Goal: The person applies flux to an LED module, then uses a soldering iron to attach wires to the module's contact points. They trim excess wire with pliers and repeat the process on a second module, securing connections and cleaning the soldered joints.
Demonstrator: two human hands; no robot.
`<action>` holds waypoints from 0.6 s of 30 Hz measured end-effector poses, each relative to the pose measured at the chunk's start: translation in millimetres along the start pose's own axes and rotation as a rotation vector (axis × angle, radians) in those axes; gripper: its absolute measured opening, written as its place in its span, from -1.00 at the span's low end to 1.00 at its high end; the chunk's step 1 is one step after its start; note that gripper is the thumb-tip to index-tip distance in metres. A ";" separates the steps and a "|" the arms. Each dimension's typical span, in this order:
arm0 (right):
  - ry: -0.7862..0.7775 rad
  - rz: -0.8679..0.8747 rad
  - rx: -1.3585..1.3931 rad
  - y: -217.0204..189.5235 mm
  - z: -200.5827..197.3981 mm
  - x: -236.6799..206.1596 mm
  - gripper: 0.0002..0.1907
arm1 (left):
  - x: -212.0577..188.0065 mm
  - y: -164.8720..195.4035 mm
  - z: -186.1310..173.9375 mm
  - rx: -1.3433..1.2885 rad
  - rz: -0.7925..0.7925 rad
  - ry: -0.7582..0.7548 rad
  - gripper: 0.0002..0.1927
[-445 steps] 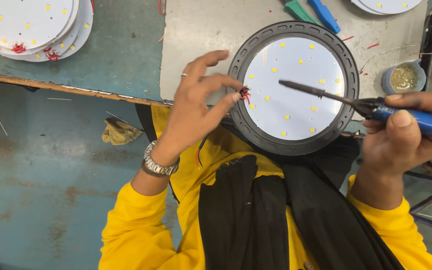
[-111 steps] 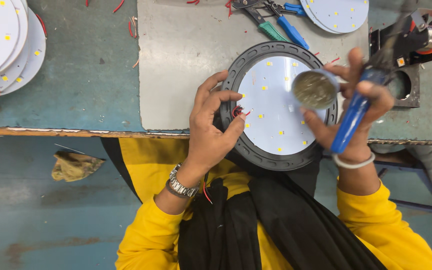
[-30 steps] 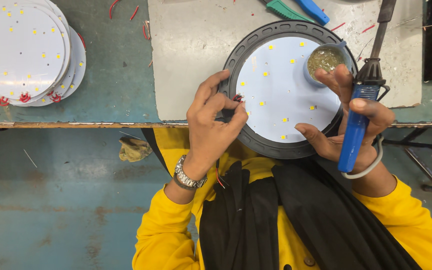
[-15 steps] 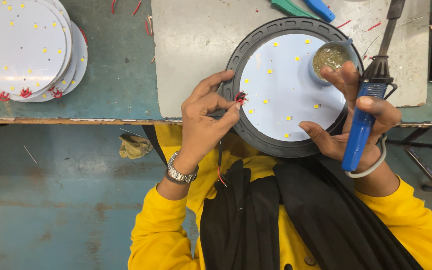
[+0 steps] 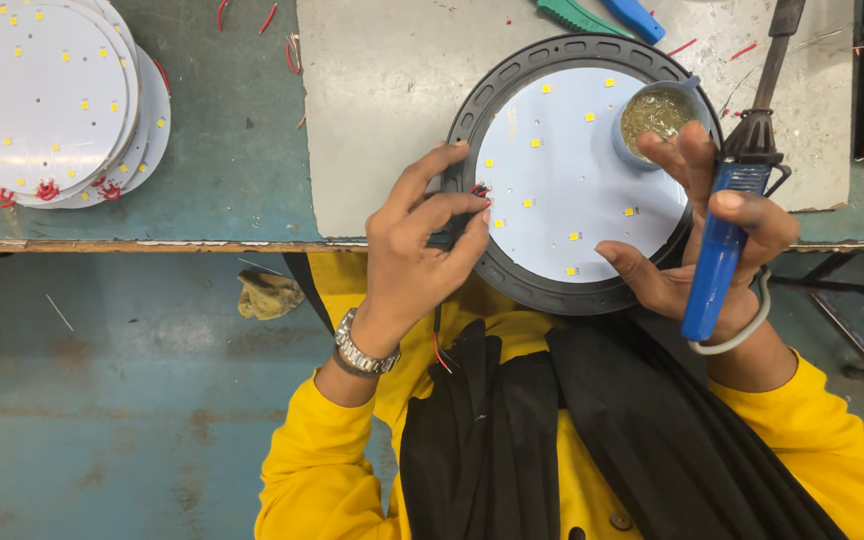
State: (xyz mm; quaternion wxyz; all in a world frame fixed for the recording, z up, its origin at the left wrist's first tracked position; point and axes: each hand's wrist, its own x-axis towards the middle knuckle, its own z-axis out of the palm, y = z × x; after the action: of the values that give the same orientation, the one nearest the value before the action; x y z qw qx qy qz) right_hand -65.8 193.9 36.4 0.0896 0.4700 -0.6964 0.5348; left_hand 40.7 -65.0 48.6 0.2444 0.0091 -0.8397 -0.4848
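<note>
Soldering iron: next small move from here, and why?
Probably swing the soldering iron tip down and left to the red wire ends. The left hand pinches those ends against the white LED board at its left edge, while the right hand holds the iron upright, tip off the board beside the small flux pot.

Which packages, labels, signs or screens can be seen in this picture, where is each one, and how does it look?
None can be seen: no package, label, sign or screen.
The nearest kind of thing is the small round blue-rimmed pot of yellowish paste, open, standing on the white round LED board in its black ring housing; no label shows on it.
</note>
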 end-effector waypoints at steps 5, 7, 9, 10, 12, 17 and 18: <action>0.006 -0.003 0.000 2.0 -0.5 -0.6 -0.17 | 3.6 5.8 -1.3 0.149 0.098 0.025 -0.91; 0.006 -0.002 0.006 2.7 -0.4 -1.0 -0.17 | 4.9 7.7 -1.7 0.154 0.070 0.021 -0.91; 0.006 -0.001 0.014 3.2 -0.4 -1.2 -0.17 | 5.9 8.5 -1.2 0.127 -0.008 0.007 -0.91; 0.007 -0.001 0.015 3.4 -0.4 -1.3 -0.17 | 6.0 8.5 -0.8 0.112 -0.007 0.012 -0.91; 0.011 -0.007 0.012 3.9 -0.6 -1.6 -0.17 | 5.6 7.2 0.5 0.082 -0.005 0.022 -0.91; 0.013 -0.013 0.015 6.2 1.6 -1.7 -0.18 | 1.3 -0.2 6.5 0.030 -0.033 0.056 -0.90; 0.013 -0.012 0.017 6.4 1.8 -1.8 -0.17 | 0.2 -1.8 8.1 0.024 -0.029 0.064 -0.90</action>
State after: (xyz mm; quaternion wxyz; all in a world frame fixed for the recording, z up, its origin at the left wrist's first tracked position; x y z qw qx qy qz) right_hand -68.9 193.3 30.2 0.0935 0.4714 -0.6885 0.5432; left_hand 36.7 -59.5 43.9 0.2638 0.0398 -0.8369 -0.4779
